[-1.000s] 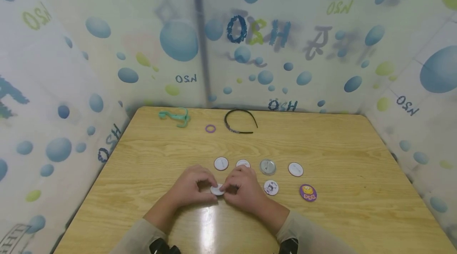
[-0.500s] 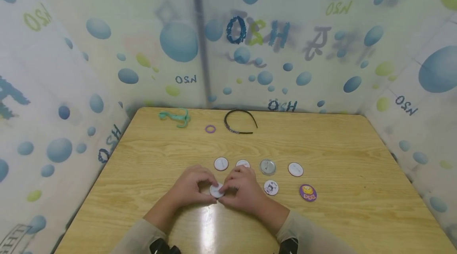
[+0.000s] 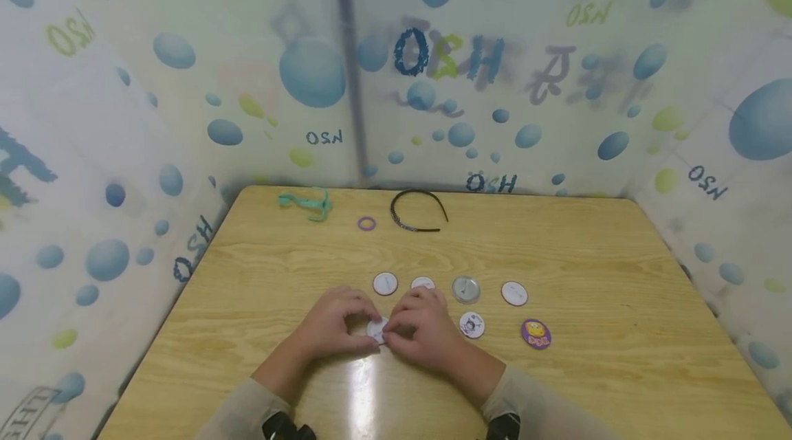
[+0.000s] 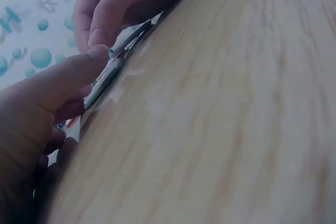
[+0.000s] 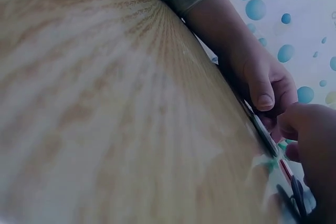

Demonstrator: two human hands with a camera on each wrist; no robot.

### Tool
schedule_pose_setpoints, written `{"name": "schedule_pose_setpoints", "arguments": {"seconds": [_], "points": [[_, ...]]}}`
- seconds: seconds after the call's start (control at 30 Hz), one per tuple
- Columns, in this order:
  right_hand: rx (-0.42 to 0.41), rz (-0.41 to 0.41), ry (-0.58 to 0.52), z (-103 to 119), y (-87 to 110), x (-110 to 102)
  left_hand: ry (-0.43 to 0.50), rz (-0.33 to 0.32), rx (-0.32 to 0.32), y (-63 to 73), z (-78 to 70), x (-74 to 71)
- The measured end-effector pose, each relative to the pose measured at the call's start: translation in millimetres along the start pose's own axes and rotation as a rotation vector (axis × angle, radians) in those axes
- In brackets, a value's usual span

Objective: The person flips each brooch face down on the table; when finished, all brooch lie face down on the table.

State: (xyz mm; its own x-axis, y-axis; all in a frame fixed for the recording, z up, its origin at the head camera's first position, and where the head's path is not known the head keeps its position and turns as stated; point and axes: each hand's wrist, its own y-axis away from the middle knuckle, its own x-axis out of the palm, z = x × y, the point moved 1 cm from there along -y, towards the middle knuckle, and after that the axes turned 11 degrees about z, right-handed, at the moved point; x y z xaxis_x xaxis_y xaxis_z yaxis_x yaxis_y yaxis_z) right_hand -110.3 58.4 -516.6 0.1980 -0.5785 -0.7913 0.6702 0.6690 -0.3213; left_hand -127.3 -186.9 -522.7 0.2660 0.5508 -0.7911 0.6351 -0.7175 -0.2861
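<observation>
A round white-backed button badge (image 3: 375,330) is between my two hands, close over the table. My left hand (image 3: 340,322) grips its left edge with thumb and fingers. My right hand (image 3: 421,324) pinches at its right side, covering part of it. In the left wrist view, the right fingertips meet the left thumb over the badge (image 4: 107,80), where a thin metal pin shows. The right wrist view has the badge (image 5: 264,136) edge-on by both hands' fingertips. Behind the right knuckles lies another badge (image 3: 423,282), partly hidden.
Behind the hands lie a white-backed badge (image 3: 386,283), a silver-backed badge (image 3: 465,289) and another white one (image 3: 514,293). A drawing badge (image 3: 471,324) and a purple badge (image 3: 535,333) are at right. Farther back are a green clip-like item (image 3: 312,204), purple ring (image 3: 366,223) and black headband (image 3: 396,218).
The held badge has turned from a steep tilt to show more of its white back. The right fingertips have shifted slightly over its right side; the left hand stays nearly in place.
</observation>
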Motion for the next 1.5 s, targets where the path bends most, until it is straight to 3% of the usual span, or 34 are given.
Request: {"name": "schedule_pose_setpoints", "arguments": {"seconds": [0.27, 0.5, 0.63, 0.77, 0.83, 1.0, 1.1, 1.5], "points": [[-0.035, -0.124, 0.066, -6.5, 15.9, -7.0, -0.059, -0.012, -0.035, -1.4, -1.8, 2.4], [0.05, -0.165, 0.109, -13.9, 35.1, -17.4, -0.089, -0.052, -0.024, -10.9, -10.5, 11.6], [0.119, -0.154, 0.125, -18.0, 43.2, -21.5, -0.229, -0.131, 0.009, -27.5, -20.4, 20.7], [0.15, -0.162, 0.126, -21.6, 48.1, -24.0, -0.341, -0.215, 0.003, -44.9, -28.8, 28.7], [0.153, -0.162, 0.116, -22.1, 48.7, -24.8, -0.342, -0.201, -0.015, -49.5, -32.2, 32.2], [0.193, -0.126, 0.095, -19.6, 48.2, -28.3, -0.264, -0.058, -0.076, -50.6, -37.1, 39.2], [0.231, -0.099, 0.089, -18.4, 48.4, -31.2, -0.209, -0.009, -0.11, -50.9, -37.3, 40.0], [0.236, -0.105, 0.137, -19.7, 48.0, -29.6, -0.113, 0.008, -0.144, -51.7, -34.3, 39.8]]}}
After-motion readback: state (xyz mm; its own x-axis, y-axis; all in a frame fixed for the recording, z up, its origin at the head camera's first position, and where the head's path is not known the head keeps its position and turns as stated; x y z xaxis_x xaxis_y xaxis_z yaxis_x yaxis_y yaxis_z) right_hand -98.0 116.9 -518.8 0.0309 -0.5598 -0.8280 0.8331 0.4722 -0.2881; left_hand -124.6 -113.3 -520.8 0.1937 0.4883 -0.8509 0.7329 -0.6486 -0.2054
